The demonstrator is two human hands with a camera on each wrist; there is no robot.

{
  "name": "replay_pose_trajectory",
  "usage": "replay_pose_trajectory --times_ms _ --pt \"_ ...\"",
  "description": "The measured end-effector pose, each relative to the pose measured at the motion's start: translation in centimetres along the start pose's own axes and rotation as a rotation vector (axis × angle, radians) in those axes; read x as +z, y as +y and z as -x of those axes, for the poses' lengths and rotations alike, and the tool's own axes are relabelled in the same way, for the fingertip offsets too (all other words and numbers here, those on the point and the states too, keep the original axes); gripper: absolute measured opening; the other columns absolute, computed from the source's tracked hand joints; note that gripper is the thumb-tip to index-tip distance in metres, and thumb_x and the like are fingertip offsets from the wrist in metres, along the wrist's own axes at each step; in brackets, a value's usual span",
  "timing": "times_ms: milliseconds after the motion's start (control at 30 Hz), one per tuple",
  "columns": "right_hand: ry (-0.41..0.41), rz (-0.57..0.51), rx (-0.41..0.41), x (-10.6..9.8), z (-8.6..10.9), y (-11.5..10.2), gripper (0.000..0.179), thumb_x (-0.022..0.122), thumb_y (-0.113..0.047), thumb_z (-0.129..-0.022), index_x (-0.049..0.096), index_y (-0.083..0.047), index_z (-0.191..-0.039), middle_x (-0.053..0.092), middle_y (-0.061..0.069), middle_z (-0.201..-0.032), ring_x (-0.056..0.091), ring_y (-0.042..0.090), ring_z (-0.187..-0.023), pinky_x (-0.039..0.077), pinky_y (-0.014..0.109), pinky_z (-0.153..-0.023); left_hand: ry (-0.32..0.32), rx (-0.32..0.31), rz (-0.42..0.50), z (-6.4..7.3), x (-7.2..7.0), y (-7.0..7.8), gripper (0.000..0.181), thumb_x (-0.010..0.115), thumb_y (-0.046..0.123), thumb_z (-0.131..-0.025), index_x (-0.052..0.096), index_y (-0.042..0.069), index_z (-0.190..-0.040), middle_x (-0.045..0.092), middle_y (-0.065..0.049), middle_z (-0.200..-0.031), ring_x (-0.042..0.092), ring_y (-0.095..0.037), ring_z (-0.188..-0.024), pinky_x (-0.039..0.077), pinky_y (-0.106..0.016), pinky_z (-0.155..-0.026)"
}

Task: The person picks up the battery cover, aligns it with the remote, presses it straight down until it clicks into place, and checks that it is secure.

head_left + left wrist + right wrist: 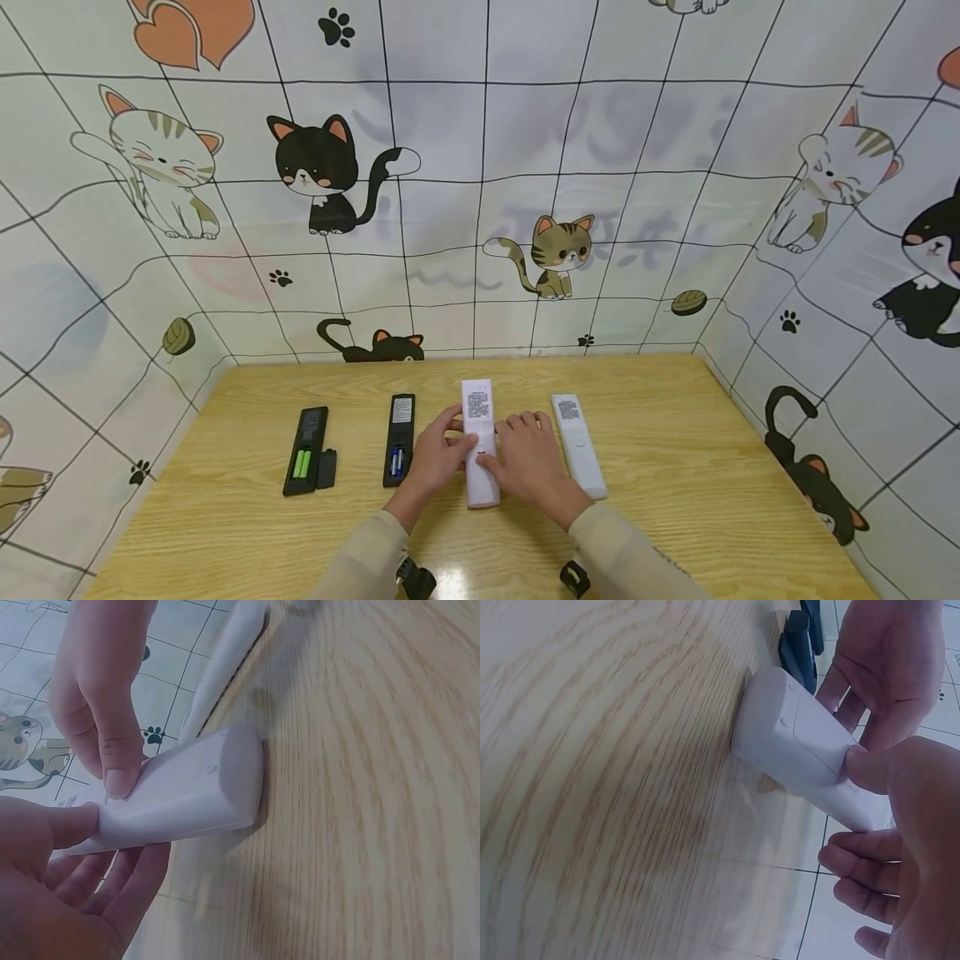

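A white remote control lies back side up in the middle of the table, between both hands. My left hand grips its left side, thumb on the back and fingers along the edge and underneath. With its thumb, my right hand presses on the battery cover, while its fingers stay by the right edge. In the left wrist view, the near end of the remote rests close over the wood and the cover's outline shows. The cover sits in place on the remote.
Left of the hands lie two black remotes: one with green batteries showing and its loose cover beside it, another with blue batteries showing. Another white remote lies to the right. A cat-print cloth surrounds the wooden table.
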State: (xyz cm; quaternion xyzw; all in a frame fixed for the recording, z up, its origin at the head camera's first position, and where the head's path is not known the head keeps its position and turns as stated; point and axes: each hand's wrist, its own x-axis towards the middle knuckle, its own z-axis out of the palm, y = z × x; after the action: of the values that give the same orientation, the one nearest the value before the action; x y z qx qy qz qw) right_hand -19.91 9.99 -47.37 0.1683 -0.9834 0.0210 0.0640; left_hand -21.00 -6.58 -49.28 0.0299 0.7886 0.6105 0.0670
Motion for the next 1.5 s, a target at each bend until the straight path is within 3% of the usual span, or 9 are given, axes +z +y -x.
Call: replay_pose_trajectory --times_ms 467,767,1167,1500 --pt "-0.05 -0.038 -0.002 -0.8 0.3 2.0 0.056 0.057 -0.058 -0.091 0.063 -0.015 -0.126 0.064 0.005 -0.123 0.053 0.028 -0.119 0.037 0.051 -0.104 -0.021 -0.018 0.031 -0.7 0.9 0.4 0.049 0.061 0.014 -0.096 0.046 0.013 -0.142 0.058 -0.016 -0.119 0.067 -0.02 -0.091 0.059 -0.035 -0.067" --pt "-0.004 -0.059 0.072 -1.1 1.2 5.5 0.051 0.063 -0.053 -0.089 0.063 -0.017 -0.125 0.064 0.005 -0.126 0.052 0.031 -0.123 0.034 0.053 -0.108 -0.058 -0.052 0.094 -1.5 3.3 1.2 0.05 0.062 0.012 -0.095 0.045 0.008 -0.142 0.057 -0.018 -0.118 0.067 -0.02 -0.087 0.059 -0.036 -0.065" --pt "0.012 -0.005 0.094 -1.9 2.2 8.4 0.054 0.062 -0.053 -0.09 0.062 -0.013 -0.126 0.063 0.007 -0.127 0.054 0.031 -0.12 0.037 0.054 -0.105 -0.056 -0.073 0.088 -2.9 5.9 1.6 0.048 0.064 0.009 -0.092 0.049 0.004 -0.138 0.059 -0.016 -0.111 0.064 -0.017 -0.075 0.06 -0.037 -0.062" --pt "0.017 -0.008 0.117 -1.5 2.8 9.5 0.054 0.064 -0.054 -0.088 0.063 -0.014 -0.126 0.065 0.008 -0.124 0.055 0.031 -0.118 0.037 0.054 -0.104 -0.047 -0.16 0.002 -3.5 7.4 1.9 0.046 0.065 0.011 -0.091 0.054 0.004 -0.135 0.061 -0.011 -0.104 0.063 -0.017 -0.074 0.059 -0.033 -0.06"
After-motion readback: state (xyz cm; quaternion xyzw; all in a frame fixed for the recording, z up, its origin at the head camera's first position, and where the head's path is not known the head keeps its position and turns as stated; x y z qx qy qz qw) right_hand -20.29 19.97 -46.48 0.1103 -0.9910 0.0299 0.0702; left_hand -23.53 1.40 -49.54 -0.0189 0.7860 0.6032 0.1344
